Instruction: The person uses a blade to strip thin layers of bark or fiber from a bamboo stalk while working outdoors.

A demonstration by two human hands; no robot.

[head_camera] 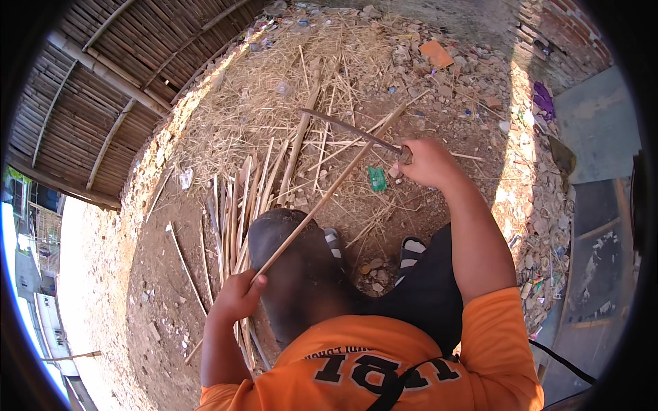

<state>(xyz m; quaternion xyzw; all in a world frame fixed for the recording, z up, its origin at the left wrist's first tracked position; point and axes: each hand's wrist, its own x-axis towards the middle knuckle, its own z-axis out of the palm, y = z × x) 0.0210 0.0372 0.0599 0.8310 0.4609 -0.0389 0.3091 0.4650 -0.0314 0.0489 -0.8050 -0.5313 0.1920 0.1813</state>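
Note:
My left hand [237,297] grips the near part of a long bamboo strip [329,194], which slants across my knee towards the upper right. In my right hand [427,162] is the handle of a long-bladed knife [354,128]. Its dark blade points to the upper left and crosses the strip near the strip's far end; whether the two touch, I cannot tell. A bundle of split bamboo strips [234,221] lies on the ground beside my left leg. Farther out, a thicker bamboo piece [297,151] rests among the shavings.
Pale bamboo shavings [247,97] cover the dirt ahead. A green wrapper [377,178] lies near the knife. A slatted bamboo wall [103,77] rises at the left. Rubble and litter [540,216] line the right side, beside leaning panels [596,241]. An orange tile piece [436,54] lies farther off.

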